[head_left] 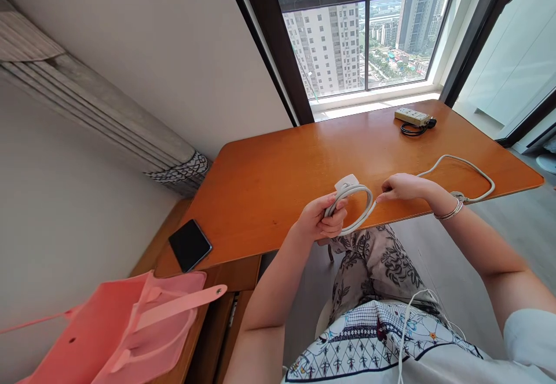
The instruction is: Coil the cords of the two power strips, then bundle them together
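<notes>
Wrapped round the coiled loops of a white cable (360,220) is my left hand (322,217), just over the front edge of the wooden table. A white block (346,182), perhaps an adapter, shows behind the top of the coil. My right hand (402,187) pinches the same cable to the right of the loops. From there the cable's loose length (475,167) curves over the tabletop and back to a plug (458,197) near the front edge, partly hidden by my right wrist.
A power strip (412,117) with a coiled black cord lies at the back right of the table (269,181). At the left are a black tablet or phone (190,245) and an open pink bag (143,320). A window (365,42) stands behind the table.
</notes>
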{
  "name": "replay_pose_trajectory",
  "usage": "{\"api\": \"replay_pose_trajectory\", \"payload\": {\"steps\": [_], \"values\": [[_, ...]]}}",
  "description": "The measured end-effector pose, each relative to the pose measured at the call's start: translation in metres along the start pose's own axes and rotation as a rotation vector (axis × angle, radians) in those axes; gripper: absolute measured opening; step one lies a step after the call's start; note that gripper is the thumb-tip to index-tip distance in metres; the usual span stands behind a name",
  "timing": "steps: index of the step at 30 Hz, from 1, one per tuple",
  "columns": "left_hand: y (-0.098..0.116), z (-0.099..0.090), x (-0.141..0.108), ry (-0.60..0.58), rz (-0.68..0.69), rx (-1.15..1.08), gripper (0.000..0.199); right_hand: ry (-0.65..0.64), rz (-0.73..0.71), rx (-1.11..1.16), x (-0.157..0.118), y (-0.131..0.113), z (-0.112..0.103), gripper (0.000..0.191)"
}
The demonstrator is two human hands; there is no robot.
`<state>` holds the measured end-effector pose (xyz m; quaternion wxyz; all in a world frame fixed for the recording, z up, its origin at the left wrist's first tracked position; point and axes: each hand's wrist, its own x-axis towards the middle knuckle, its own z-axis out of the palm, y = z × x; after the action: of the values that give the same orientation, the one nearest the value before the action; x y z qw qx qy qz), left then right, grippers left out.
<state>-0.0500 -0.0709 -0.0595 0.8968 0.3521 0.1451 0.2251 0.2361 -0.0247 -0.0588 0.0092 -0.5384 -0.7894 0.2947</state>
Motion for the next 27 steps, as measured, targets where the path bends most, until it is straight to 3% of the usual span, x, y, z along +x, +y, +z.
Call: {"api": "replay_pose_trajectory", "payload": {"steps": [4,10,13,17,21,27], "values": [[-0.001,0.002,-0.001,0.009,0.053,0.016,0.030,0.161,0.003,0.375,0.005,-0.006,0.012,0.049],[-0.002,0.002,-0.001,-0.027,0.106,0.010,0.029,0.276,0.038,1.077,0.001,-0.017,0.023,0.038],[0.000,0.004,0.000,-0.033,0.122,0.029,0.035,0.258,0.048,1.362,-0.002,-0.018,0.019,0.035],[0.000,0.011,0.002,-0.007,0.115,0.184,0.043,0.113,0.070,1.707,-0.005,-0.017,0.011,0.028],[-0.010,0.018,0.013,0.098,0.159,0.353,0.044,0.089,-0.033,1.810,-0.010,-0.032,0.010,0.010],[-0.030,0.016,0.036,0.246,0.340,0.483,0.032,0.264,-0.211,1.657,-0.028,-0.070,0.018,0.026]]}}
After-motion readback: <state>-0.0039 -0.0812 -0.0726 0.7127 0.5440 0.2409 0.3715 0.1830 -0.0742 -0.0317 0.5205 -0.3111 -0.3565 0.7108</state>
